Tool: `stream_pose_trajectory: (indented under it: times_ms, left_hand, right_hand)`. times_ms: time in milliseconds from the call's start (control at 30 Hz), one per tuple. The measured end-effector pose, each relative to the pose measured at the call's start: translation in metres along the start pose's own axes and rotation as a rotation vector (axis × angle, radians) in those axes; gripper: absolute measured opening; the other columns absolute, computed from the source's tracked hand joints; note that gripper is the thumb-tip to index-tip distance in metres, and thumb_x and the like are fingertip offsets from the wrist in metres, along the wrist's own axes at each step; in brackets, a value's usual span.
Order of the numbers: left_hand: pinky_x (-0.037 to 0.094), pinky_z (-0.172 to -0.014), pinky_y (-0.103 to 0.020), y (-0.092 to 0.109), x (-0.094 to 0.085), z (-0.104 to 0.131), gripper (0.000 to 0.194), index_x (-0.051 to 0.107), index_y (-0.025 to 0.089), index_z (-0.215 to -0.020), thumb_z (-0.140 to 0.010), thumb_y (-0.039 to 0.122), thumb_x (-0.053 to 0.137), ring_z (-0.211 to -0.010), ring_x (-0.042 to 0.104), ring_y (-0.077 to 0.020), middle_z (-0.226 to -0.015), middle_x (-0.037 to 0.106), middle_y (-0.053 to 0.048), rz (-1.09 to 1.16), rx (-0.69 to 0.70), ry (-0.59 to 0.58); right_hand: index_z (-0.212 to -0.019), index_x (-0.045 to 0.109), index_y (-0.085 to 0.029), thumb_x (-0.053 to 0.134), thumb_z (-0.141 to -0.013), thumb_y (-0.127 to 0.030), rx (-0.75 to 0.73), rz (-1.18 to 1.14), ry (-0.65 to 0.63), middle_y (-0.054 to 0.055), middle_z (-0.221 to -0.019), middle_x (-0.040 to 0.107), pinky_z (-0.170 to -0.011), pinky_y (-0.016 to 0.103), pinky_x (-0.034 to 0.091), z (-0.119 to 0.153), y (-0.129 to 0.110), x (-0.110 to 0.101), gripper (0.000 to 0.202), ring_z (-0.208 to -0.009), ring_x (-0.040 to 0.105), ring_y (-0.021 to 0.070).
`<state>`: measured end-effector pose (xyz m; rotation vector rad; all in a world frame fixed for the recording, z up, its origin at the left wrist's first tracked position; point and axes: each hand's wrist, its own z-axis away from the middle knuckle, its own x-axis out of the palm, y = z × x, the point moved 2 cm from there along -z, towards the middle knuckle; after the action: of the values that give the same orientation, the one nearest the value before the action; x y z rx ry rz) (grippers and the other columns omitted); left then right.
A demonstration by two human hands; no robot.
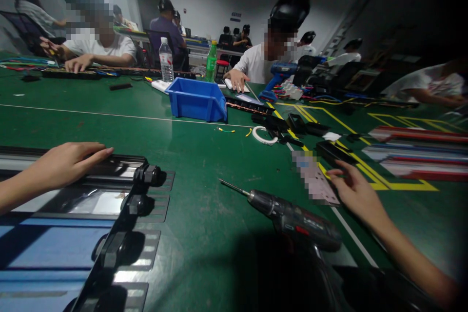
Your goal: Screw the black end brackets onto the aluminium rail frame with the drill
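Observation:
My left hand (71, 163) lies with fingers stretched along the far edge of a long metal housing (47, 243) in blue and silver at the lower left. Black cable glands (117, 248) line the housing's right end, beside flat slotted metal tabs (159, 207). On the right, my right hand (353, 187) is open, fingers apart, by the edge of a flat, partly blurred-out plate (318, 180); whether it touches the plate I cannot tell. Between my hands a black and red cordless drill (300, 219) with a long bit lies on the green table, bit toward the left.
A blue bin (197, 100), a water bottle (166, 61) and a green bottle (211, 61) stand at the back. Near them are a blue power tool (278, 80) and a white ring (265, 135). Red and silver bars (424, 153) lie right. Co-workers sit opposite.

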<state>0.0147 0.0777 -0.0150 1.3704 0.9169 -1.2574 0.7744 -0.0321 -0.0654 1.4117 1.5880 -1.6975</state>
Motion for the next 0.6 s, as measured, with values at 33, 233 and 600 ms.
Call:
stream_pose_trajectory:
  times_ms: [33,233,600]
  left_hand:
    - [0.048,-0.094,-0.039,-0.002,0.001,-0.001,0.069,0.072,0.021,-0.114,-0.093,0.072,0.031,-0.108,0.067,-0.0304,-0.119,0.074,-0.007,0.002,-0.002,0.011]
    - [0.049,-0.093,-0.041,-0.009,0.004,-0.004,0.073,0.073,0.021,-0.115,-0.09,0.076,0.033,-0.109,0.068,-0.0314,-0.119,0.074,-0.007,0.002,-0.005,0.035]
    - [0.049,-0.098,-0.044,-0.007,0.003,-0.004,0.078,0.073,0.02,-0.119,-0.087,0.077,0.03,-0.113,0.068,-0.0325,-0.123,0.073,-0.009,-0.022,-0.007,0.055]
  right_hand:
    - [-0.149,0.032,-0.025,0.051,-0.09,-0.055,-0.026,-0.032,0.025,0.014,-0.121,0.063,-0.078,0.043,0.057,0.0,0.001,0.004,0.069,-0.084,0.065,0.0256]
    - [-0.147,0.044,-0.031,0.07,-0.079,-0.049,-0.117,-0.229,0.003,0.009,-0.123,0.065,-0.076,0.038,0.059,-0.004,0.009,0.007,0.075,-0.078,0.065,0.0204]
    - [-0.144,0.05,-0.028,0.073,-0.077,-0.05,0.024,-0.356,0.103,0.01,-0.118,0.073,-0.077,0.037,0.06,-0.007,0.013,0.005,0.074,-0.085,0.072,0.0229]
